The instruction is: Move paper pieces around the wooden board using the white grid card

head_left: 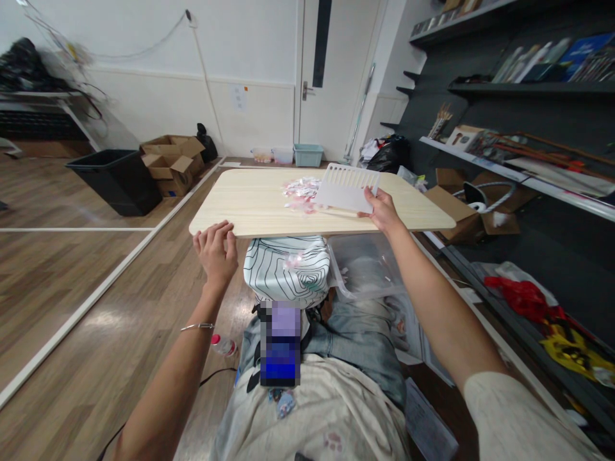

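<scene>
A light wooden tabletop (250, 205) spans in front of me. My left hand (215, 248) grips its near left edge, fingers curled over the rim. My right hand (382, 208) is closed on the corner of a white toothed scraper (346, 187) that rests on the tabletop beside a pile of pink and white paper scraps (302, 193). Below the near edge stands a bin lined with a black-and-white patterned bag (287, 269), with a few scraps inside.
A clear plastic box (365, 266) sits under the table's right side. Dark shelves (528, 173) with books and clutter line the right wall. A black bin (115, 179) and cardboard boxes (173, 163) stand on the wood floor at left. A water bottle (223, 346) lies beside my leg.
</scene>
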`<move>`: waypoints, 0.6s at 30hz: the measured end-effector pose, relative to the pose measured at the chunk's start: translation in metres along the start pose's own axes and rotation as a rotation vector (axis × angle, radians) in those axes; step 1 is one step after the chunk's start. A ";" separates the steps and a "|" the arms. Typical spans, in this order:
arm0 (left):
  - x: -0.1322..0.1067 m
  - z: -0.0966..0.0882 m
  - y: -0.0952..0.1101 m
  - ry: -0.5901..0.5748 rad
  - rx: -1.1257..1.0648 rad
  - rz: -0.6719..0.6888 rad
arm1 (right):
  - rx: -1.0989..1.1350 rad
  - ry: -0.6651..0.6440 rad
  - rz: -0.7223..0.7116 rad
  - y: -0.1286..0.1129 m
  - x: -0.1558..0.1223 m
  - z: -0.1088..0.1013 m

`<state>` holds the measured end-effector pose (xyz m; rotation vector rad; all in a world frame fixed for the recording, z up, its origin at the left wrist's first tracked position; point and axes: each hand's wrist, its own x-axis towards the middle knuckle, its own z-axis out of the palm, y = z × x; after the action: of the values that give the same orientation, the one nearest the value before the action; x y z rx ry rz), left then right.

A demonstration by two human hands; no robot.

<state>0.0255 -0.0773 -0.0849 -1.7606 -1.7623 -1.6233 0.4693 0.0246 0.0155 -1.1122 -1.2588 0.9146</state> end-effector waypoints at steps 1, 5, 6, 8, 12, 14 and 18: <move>0.000 0.000 0.000 0.002 -0.003 0.003 | -0.004 0.001 -0.001 0.000 0.000 0.000; 0.000 0.000 0.000 0.010 0.008 0.008 | 0.002 0.006 0.004 0.000 0.000 0.000; 0.000 0.000 0.000 0.013 0.011 0.011 | 0.011 0.006 0.007 0.000 0.000 0.000; -0.001 0.000 0.000 0.014 0.016 0.016 | 0.027 0.011 0.015 0.000 0.000 0.001; -0.001 0.001 -0.001 0.010 0.036 0.008 | 0.032 0.029 0.033 0.000 0.000 0.001; -0.001 0.001 -0.001 0.009 0.041 0.009 | 0.033 0.028 0.033 0.000 0.000 0.002; -0.001 0.001 -0.001 0.011 0.036 0.016 | 0.023 0.011 0.020 0.001 0.001 0.000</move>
<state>0.0254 -0.0769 -0.0867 -1.7423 -1.7566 -1.5814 0.4690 0.0252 0.0151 -1.1120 -1.2272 0.9349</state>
